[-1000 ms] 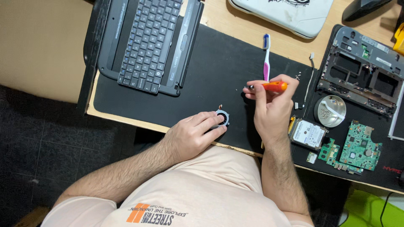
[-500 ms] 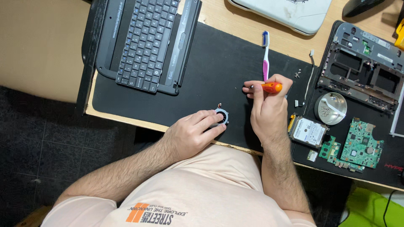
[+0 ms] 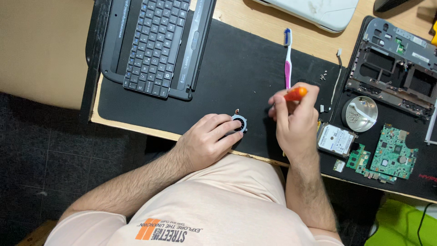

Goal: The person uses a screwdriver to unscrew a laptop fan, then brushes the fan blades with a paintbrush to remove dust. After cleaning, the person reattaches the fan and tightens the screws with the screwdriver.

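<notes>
My left hand rests on the black mat and pinches a small round laptop fan between its fingertips. Right of it, my right hand is closed around an orange-handled screwdriver, whose handle tip pokes out above my fingers. The shaft is hidden by the hand. A toothbrush with a white and purple handle lies on the mat just beyond my right hand.
A detached laptop keyboard panel lies at the mat's far left. To the right are a stripped laptop chassis, a metal dish of screws, a hard drive and a green circuit board. A white laptop lid lies at the back.
My right hand has drawn the screwdriver slightly toward me and turned it more upright. The left hand stays on the fan.
</notes>
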